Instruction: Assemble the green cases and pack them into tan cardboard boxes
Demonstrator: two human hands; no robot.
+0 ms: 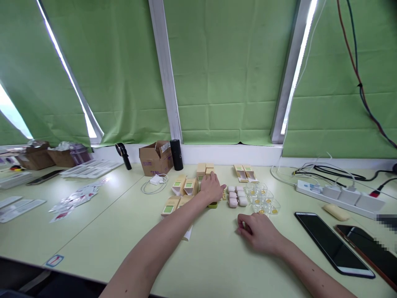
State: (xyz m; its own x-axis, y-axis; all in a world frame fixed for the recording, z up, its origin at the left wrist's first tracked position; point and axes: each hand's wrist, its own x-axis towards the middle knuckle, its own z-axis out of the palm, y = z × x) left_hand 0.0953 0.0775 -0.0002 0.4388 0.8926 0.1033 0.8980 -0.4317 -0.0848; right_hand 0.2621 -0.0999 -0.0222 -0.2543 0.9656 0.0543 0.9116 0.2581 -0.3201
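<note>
My left hand [212, 188] reaches forward over a cluster of small kraft-coloured boxes [201, 169], touching them, its thumb apart from the fingers. Some fingertips are hard to make out. More small boxes with green label patches [169, 208] stand beside and under my left forearm. A small olive-green item [212, 205] shows partly from under the wrist. My right hand [259, 232] rests on the table with its fingers curled in and nothing visible in them. Just beyond it sit several pale pink rounded cases [233, 202] and several clear plastic cups [274, 206] with yellow spots.
Two open kraft boxes [246, 173] lie at the back. A cardboard carton [155, 159] and a black cylinder [176, 155] stand by the wall, near a white cable [157, 179]. To the right are a power strip [338, 196] and two phones [333, 242].
</note>
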